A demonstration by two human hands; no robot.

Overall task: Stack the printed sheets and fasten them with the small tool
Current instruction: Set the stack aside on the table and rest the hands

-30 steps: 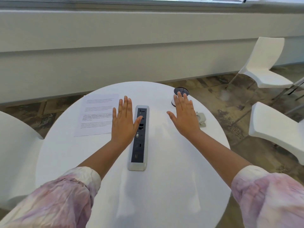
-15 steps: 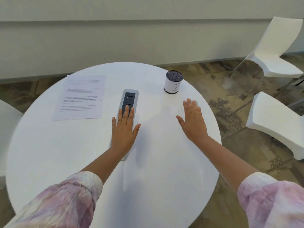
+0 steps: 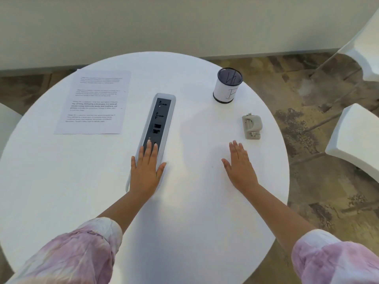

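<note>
this looks like an office or meeting space: a round white table (image 3: 61,191) has a grey built-in power strip with sockets and data ports (image 3: 156,121) set into its middle, moulded white plastic chairs (image 3: 354,138) stand around it, and the floor is mottled brown commercial carpet (image 3: 307,201) below a plain pale wall (image 3: 184,23).

A round white table (image 3: 61,191) is seen from above. The left hand (image 3: 146,171) is laid flat, fingers straight, over the near end of a grey socket strip (image 3: 159,119) set into the tabletop. The right hand (image 3: 240,167) is spread flat on the bare surface. Printed sheets (image 3: 95,102) are placed far left, well apart from a small grey stapler (image 3: 251,126) lying just beyond the right fingertips. A white cylindrical cup (image 3: 226,86) with a dark rim is stood behind the stapler.
</note>
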